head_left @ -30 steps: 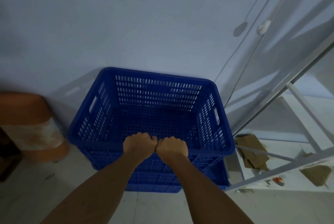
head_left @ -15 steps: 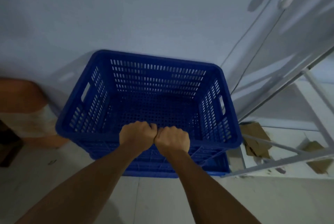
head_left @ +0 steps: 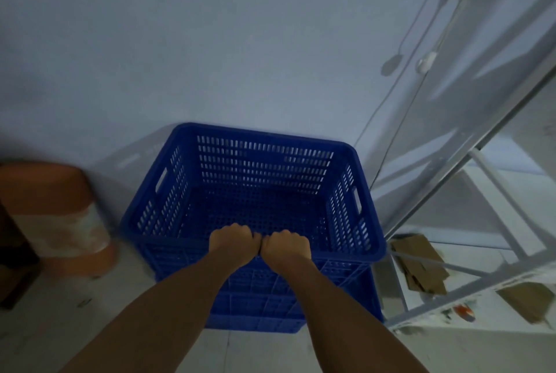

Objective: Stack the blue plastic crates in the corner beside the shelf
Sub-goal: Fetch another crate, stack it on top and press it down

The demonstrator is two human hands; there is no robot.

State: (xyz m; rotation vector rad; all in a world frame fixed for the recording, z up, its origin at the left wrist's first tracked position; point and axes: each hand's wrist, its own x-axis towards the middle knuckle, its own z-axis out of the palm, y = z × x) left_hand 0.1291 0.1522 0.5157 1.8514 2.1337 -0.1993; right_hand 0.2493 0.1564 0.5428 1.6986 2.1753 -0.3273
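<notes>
On the top crate's (head_left: 255, 192) near rim, left hand (head_left: 233, 242), right hand (head_left: 285, 248) (knuckles touching), fingers curled gripping it

Two bare forearms, left forearm (head_left: 168, 306) and right forearm (head_left: 346, 312), long and lean, broad at the bottom edge of the view and narrowing evenly toward the wrists, smooth-surfaced and dulled by dim bluish light. At their ends the left hand (head_left: 233, 242) and right hand (head_left: 285, 245), compact and rounded, each showing only its back and a row of knuckle bumps along the top, fingers hidden from view. More light caught on the backs of the hands than along the arms, with shadow deepening toward the lower edge.
</notes>
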